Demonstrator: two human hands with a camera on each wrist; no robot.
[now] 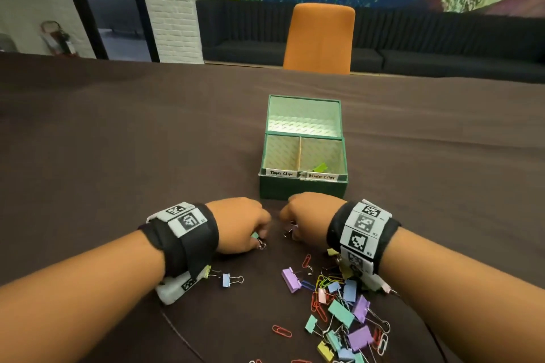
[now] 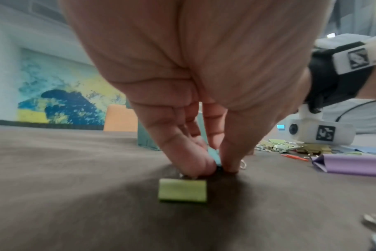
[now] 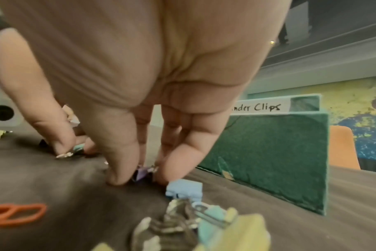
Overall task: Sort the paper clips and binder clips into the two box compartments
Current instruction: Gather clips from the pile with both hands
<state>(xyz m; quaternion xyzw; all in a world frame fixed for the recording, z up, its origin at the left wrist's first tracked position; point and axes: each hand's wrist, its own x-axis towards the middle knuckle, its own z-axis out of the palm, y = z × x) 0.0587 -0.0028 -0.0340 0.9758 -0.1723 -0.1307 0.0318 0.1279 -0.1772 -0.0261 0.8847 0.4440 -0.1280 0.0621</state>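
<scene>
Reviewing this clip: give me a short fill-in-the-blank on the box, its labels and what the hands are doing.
1. The green box has two compartments; the left label reads "Paper Clips" and the right label reads "____ Clips".
2. The only clip in the box, a green binder clip, lies in the ____ compartment.
3. The left hand pinches a teal clip against the ____.
4. The right hand pinches a clip whose colour is ____.

Missing words: Binder; right; table; purple
</scene>
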